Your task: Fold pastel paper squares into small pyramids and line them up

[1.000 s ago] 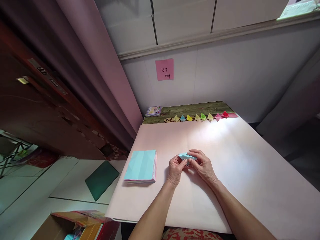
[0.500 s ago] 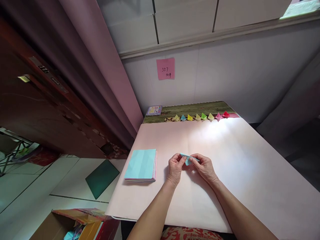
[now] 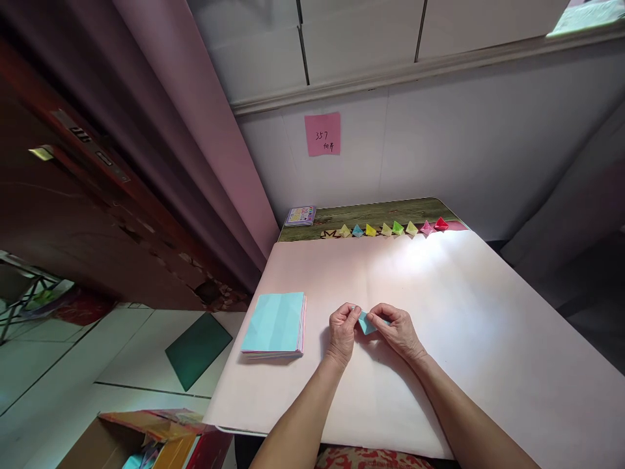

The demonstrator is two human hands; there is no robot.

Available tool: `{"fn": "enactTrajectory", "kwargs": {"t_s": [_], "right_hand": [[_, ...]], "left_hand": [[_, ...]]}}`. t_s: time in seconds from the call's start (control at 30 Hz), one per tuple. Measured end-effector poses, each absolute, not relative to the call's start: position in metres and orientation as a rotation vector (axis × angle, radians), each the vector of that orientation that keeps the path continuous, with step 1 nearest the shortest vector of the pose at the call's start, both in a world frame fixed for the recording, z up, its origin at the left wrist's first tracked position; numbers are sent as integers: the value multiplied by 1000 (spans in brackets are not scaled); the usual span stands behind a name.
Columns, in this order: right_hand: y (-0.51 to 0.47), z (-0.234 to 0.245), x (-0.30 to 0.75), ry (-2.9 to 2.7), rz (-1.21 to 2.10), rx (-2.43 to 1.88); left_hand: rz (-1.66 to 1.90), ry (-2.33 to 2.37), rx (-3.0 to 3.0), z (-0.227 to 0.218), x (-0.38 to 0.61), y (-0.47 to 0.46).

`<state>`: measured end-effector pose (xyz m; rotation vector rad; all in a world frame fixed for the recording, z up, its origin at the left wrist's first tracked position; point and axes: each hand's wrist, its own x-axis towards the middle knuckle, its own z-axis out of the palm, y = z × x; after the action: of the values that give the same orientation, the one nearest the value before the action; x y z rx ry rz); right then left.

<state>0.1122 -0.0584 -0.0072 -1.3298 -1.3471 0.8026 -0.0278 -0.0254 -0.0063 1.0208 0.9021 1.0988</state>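
Note:
A small folded piece of light-blue paper (image 3: 367, 324) is held between my two hands, just above the pale pink table cover. My left hand (image 3: 343, 329) pinches its left end between thumb and fingers. The right end is gripped by my right hand (image 3: 394, 327), thumb on top. My fingers hide both ends of the paper, so its full shape cannot be made out. To the left of my hands lies a squared stack of coloured paper (image 3: 275, 322) with a light-blue sheet on top.
Several small folded paper boats (image 3: 398, 228) in various colours stand in a row along the table's far edge. A pack of printed cards (image 3: 301, 215) lies at the far left corner. On the floor at lower left is an open cardboard box (image 3: 105, 443).
The folded light-blue paper has tilted and dropped slightly towards me, with more of its face showing. My fingers have shifted a little on it; both hands keep their hold.

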Motion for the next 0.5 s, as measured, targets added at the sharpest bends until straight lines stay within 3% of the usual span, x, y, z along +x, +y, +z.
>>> {"fn": "enactTrajectory", "kwargs": {"t_s": [0.27,0.5], "right_hand": [[-56,-12,115,-1122,756,-1335],[-60,-6,122,-1103,1072,-1167]], "left_hand": [[980,747,1016,2,-27,-25],[977,762,874,-4,-32,-19]]}}
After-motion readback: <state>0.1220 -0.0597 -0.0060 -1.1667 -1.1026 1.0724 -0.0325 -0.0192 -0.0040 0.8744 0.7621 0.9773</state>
